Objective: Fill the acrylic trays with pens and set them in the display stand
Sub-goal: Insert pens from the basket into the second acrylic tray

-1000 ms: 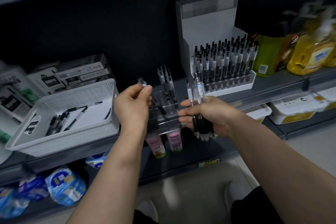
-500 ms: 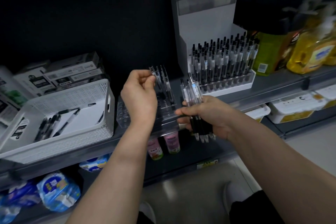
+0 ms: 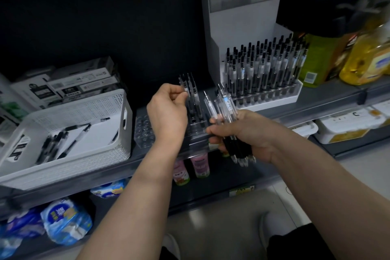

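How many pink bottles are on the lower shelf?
2. One pink bottle stands just right of the left forearm, the other right beside it. The upper shelf and right hand may hide more.

**2 bare forearms reach forward, both hands gripping**

The left hand is raised with its back to the camera, fingers curled. Thumb and fingertips pinch 1 upright pen at the top of the grip. The right hand sits just right of it and slightly lower. Its fingers wrap round a bundle of pens, which sticks out above and below the grip. Both wrists look straight.
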